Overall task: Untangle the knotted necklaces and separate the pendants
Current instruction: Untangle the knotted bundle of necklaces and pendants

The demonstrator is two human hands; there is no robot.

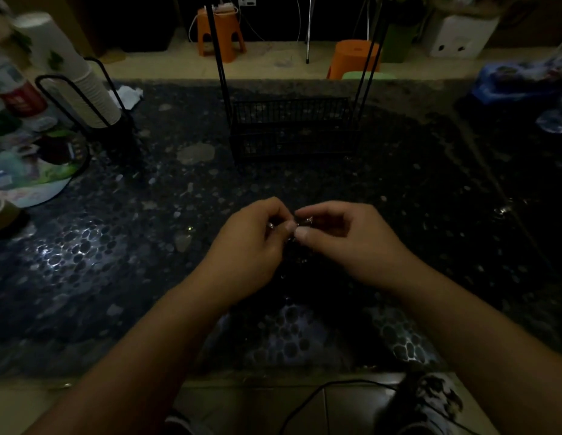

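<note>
**Knot worked between two hands**

Dim light fell on a dark pebble-patterned table (122,246), with a wire basket (292,127) at twelve o'clock. Just above centre, the left hand (251,237) and right hand (345,233) met, fingers curled, each pinching a glinting tangle of necklaces (300,221). Individual chains and pendants were too dark to make out. Loosening would likely go best by teasing loops apart gently, never pulling tight.

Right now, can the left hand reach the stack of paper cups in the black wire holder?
Probably yes: the left hand pinches the necklaces, but bare tabletop lies between it and the paper cups.
</note>
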